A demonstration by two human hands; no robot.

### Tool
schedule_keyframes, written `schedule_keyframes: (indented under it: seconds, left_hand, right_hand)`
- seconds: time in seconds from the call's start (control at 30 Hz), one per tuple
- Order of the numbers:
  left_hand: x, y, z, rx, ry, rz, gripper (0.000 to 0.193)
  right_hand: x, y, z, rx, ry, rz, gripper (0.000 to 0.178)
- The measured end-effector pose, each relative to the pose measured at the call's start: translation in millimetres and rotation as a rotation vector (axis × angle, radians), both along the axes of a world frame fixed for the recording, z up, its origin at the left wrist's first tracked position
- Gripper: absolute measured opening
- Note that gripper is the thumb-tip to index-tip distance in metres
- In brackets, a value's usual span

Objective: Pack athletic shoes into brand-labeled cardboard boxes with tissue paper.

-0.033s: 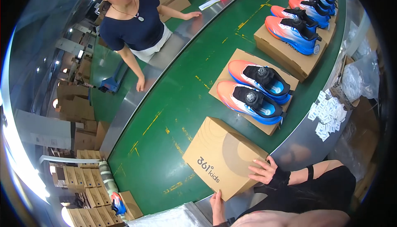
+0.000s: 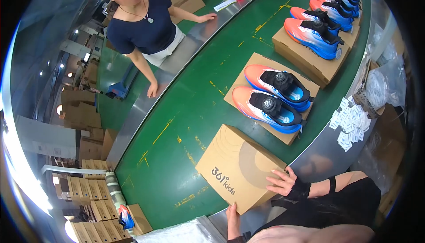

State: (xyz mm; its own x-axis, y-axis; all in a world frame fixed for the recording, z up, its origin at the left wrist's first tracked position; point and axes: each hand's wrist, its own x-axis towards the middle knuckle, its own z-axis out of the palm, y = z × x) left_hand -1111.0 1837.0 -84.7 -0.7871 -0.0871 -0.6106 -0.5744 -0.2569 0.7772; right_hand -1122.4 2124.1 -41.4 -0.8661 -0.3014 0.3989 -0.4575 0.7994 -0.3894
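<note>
Shoes (image 2: 250,102) in orange, white and blue stand as a pair on a carton (image 2: 256,58), just beyond the brown box (image 2: 241,167) that lies on the near part of the green surface (image 2: 177,123) in the head view. The left hand (image 2: 233,221) grasps this box at its near corner, thumb on top; the right hand (image 2: 283,184) holds its right end, fingers spread over the printed face. Farther along, more shoe pairs (image 2: 310,35) sit on cartons in a row. White tags (image 2: 349,121) are heaped on the metal edge to the right, near clear plastic bags (image 2: 385,83). Across the surface stands a co-worker (image 2: 141,21), and brown boxes (image 2: 90,190) are stacked at lower left.

The left hand's other fingers are mostly hidden behind the box. The farthest shoes overlap and are hard to separate, the co-worker's head is cut off at the top, and the dark lens rim swallows the corners. Against the earlier frame, box, hands and shoes show no clear shift.
</note>
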Motion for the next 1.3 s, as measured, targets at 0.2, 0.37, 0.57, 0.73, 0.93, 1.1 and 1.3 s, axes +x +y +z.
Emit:
schedule_keyframes:
  seconds: [0.2, 0.37, 0.57, 0.73, 0.93, 1.1, 1.3]
  left_hand:
    - [-9, 29, 12, 0.298, -0.057, 0.156, 0.061]
    - [14, 18, 37, 0.286, 0.144, 0.316, 0.061]
    - [86, -100, 76, 1.126, 0.485, 0.642, 0.078]
    - [185, -204, 64, 0.825, 0.31, 0.934, 0.066]
    - [207, -268, 53, 0.415, 0.203, 1.149, 0.05]
    - [218, -278, 49, 0.06, 0.167, 1.3, 0.038]
    - [-13, -19, 95, -0.564, 0.459, 0.046, 0.037]
  right_hand:
    - [-4, 3, -4, 0.008, 0.139, 0.019, 0.028]
    - [-12, 16, 31, -0.128, 0.2, -0.089, 0.048]
    - [-44, 93, -52, -1.212, -0.421, -0.499, 0.054]
    - [-80, 88, -33, -1.329, -0.619, -0.889, 0.064]
    - [-76, 95, -47, -1.587, -0.81, -0.827, 0.1]
    - [-61, 68, -87, -1.343, -0.684, -0.678, 0.117]
    - [-37, 15, -66, -0.901, -0.993, -0.247, 0.073]
